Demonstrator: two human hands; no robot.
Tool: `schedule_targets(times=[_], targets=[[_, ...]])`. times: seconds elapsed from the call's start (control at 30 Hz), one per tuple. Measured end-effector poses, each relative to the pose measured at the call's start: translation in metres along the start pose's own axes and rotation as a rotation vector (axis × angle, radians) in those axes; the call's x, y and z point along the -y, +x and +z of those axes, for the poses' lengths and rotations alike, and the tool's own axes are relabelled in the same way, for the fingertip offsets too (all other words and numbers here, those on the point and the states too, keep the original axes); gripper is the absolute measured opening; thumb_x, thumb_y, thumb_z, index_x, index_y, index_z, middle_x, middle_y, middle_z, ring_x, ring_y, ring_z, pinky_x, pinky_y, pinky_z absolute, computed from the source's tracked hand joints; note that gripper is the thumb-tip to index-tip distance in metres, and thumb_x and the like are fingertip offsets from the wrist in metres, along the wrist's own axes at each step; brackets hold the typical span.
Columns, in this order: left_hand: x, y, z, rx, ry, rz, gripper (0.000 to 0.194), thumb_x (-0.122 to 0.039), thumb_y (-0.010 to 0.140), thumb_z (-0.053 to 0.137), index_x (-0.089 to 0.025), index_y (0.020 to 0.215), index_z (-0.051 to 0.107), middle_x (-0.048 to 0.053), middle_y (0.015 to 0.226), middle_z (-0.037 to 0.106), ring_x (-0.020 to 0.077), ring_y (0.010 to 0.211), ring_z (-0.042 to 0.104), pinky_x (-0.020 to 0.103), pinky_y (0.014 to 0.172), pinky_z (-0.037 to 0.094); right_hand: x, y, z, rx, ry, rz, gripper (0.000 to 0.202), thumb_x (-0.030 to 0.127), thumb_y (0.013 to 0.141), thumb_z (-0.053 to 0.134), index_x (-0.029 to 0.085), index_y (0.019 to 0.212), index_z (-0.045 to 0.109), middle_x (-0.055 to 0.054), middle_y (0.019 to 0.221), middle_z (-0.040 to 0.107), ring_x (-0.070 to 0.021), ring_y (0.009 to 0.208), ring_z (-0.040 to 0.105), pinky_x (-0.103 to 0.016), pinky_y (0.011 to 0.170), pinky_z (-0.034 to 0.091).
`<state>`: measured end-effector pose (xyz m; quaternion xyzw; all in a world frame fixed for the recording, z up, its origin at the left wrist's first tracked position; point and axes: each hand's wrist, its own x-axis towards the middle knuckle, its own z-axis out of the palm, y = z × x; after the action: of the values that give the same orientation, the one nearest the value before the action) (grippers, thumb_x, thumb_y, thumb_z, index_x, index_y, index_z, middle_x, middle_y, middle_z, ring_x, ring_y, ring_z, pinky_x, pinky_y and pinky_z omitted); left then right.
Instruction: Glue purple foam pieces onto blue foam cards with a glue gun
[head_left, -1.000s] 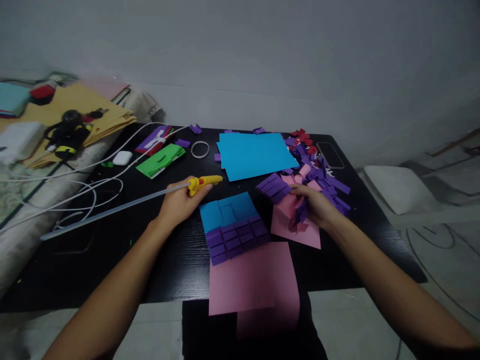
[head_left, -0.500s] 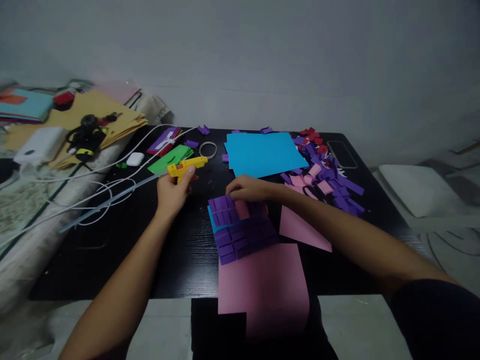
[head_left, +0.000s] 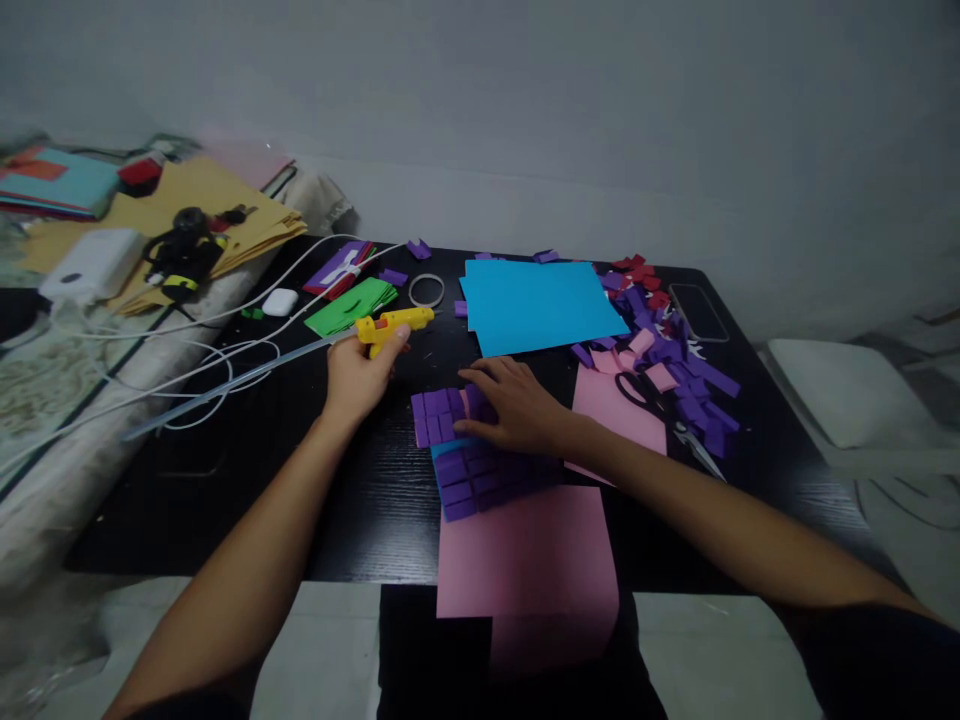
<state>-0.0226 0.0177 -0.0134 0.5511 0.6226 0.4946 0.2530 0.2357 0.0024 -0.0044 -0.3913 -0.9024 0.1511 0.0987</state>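
My left hand [head_left: 358, 378] is closed around a yellow hot glue gun [head_left: 396, 322], its nozzle pointing right and a long clear glue stick [head_left: 240, 382] trailing out behind. My right hand [head_left: 517, 405] lies with fingers spread over a piece covered in small purple paper strips [head_left: 435, 416]. More rows of purple strips [head_left: 480, 480] sit just below it on blue paper, a sliver of which shows. Under these is a pink sheet [head_left: 525, 555] that hangs past the table's front edge. My right hand hides part of the strips.
Blue sheets [head_left: 544, 308] lie at the back. On the right are a heap of purple pieces [head_left: 694, 385], black-handled scissors [head_left: 645, 392], a pink sheet [head_left: 611, 415] and a phone-shaped frame [head_left: 699, 312]. Green paper [head_left: 351, 306], a tape ring [head_left: 427, 291] and white cables [head_left: 300, 262] lie left.
My right hand has spread its fingers over the purple piece, whose upper part has shifted slightly left. The glue gun stays in my left hand. The view has shifted a little.
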Motion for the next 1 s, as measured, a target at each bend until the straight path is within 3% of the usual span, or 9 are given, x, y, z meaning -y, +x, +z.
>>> schedule_targets(times=[0.13,0.23,0.33,0.47,0.6,0.7,0.77,0.9,1.0], targets=[[0.003,-0.001,0.001,0.068,0.047,0.001,0.045,-0.061,0.090,0.069,-0.018,0.078,0.076,0.000,0.054,0.060,0.0167,0.051,0.057,0.028,0.052,0.040,0.011,-0.013,0.006,-0.008,-0.022,0.085,0.060,0.040,0.101,0.066,0.015,0.154,0.055,-0.022,0.157,0.054,-0.0390,0.150,0.044,-0.061,0.124,0.034],[0.006,-0.002,0.004,0.221,-0.003,-0.013,0.048,-0.065,0.090,0.067,-0.018,0.086,0.076,0.003,0.064,0.067,0.0184,0.055,0.062,0.029,0.053,0.045,0.014,-0.020,0.006,0.007,0.007,0.141,0.051,0.032,0.102,0.060,0.016,0.151,0.058,-0.021,0.156,0.056,-0.0380,0.149,0.046,-0.060,0.122,0.038],[0.007,-0.004,0.010,0.334,-0.108,-0.060,0.055,-0.071,0.088,0.068,-0.017,0.095,0.074,0.007,0.074,0.073,0.0210,0.062,0.069,0.030,0.055,0.052,0.011,-0.027,0.005,-0.009,0.017,0.166,0.046,0.032,0.103,0.057,0.016,0.146,0.063,-0.021,0.155,0.057,-0.0390,0.150,0.046,-0.061,0.120,0.041],[0.006,-0.005,0.013,0.376,-0.212,-0.109,0.060,-0.072,0.082,0.074,-0.015,0.099,0.072,0.010,0.091,0.075,0.0213,0.073,0.073,0.032,0.059,0.061,0.003,-0.033,0.007,-0.044,0.049,0.144,0.040,0.031,0.105,0.054,0.017,0.141,0.065,-0.021,0.156,0.057,-0.0378,0.153,0.044,-0.061,0.120,0.043],[0.005,-0.005,0.013,0.434,-0.265,-0.186,0.055,-0.064,0.079,0.081,-0.014,0.101,0.072,0.011,0.097,0.076,0.0213,0.076,0.074,0.033,0.062,0.065,0.004,-0.040,0.010,-0.075,0.059,0.170,0.046,0.037,0.105,0.057,0.020,0.147,0.061,-0.019,0.165,0.049,-0.0389,0.159,0.037,-0.066,0.125,0.036],[0.002,-0.007,0.012,0.475,-0.282,-0.239,0.046,-0.052,0.076,0.085,-0.015,0.101,0.072,0.009,0.095,0.077,0.0228,0.079,0.076,0.035,0.066,0.066,0.021,-0.052,0.012,-0.138,-0.015,0.234,0.052,0.040,0.105,0.057,0.016,0.151,0.059,-0.022,0.169,0.042,-0.0428,0.162,0.032,-0.070,0.129,0.027],[0.000,-0.009,0.012,0.503,-0.259,-0.247,0.040,-0.047,0.077,0.085,-0.016,0.098,0.073,0.009,0.094,0.077,0.0244,0.081,0.077,0.035,0.067,0.066,0.037,-0.064,0.017,-0.172,-0.053,0.273,0.055,0.042,0.106,0.055,0.014,0.154,0.057,-0.025,0.168,0.043,-0.0448,0.161,0.032,-0.070,0.128,0.028],[-0.001,-0.011,0.012,0.525,-0.209,-0.243,0.035,-0.047,0.079,0.083,-0.019,0.097,0.071,0.008,0.091,0.078,0.0261,0.082,0.078,0.034,0.066,0.064,0.066,-0.082,0.034,-0.163,-0.084,0.309,0.066,0.047,0.103,0.059,0.015,0.161,0.049,-0.026,0.171,0.037,-0.0474,0.161,0.029,-0.071,0.128,0.028],[0.002,-0.011,0.013,0.526,-0.223,-0.250,0.037,-0.049,0.077,0.084,-0.020,0.095,0.071,0.007,0.088,0.077,0.0247,0.077,0.077,0.035,0.065,0.064,0.072,-0.087,0.046,-0.142,-0.103,0.296,0.063,0.043,0.105,0.057,0.016,0.161,0.049,-0.025,0.172,0.036,-0.0454,0.162,0.029,-0.070,0.129,0.027]])
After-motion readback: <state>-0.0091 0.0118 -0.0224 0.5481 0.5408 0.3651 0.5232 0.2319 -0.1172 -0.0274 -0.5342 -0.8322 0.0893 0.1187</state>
